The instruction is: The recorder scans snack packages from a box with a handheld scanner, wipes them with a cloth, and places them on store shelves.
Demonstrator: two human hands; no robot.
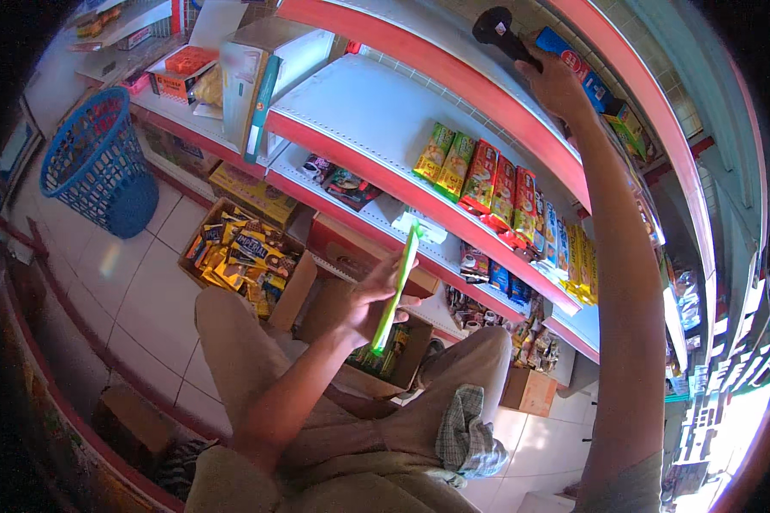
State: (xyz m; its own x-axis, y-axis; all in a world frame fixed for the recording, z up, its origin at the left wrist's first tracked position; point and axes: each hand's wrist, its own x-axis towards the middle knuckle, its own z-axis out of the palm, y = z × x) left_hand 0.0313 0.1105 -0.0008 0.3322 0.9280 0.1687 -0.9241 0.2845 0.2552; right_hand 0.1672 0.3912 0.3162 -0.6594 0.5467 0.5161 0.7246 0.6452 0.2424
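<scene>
My left hand is closed on a thin bright green packet, seen almost edge-on, above an open cardboard box with green packets inside. Raised to the upper shelf at the upper right, my right hand grips a black object with a rounded head and a narrow handle; I cannot make out its exact kind. On the shelf below, green packets stand in a row beside red packets, then blue and yellow ones.
A blue plastic basket stands on the tiled floor at the left. An open carton of yellow packets sits by my knee. A small brown box lies at the right. Red-edged shelves cross in front of me. A checked cloth rests on my leg.
</scene>
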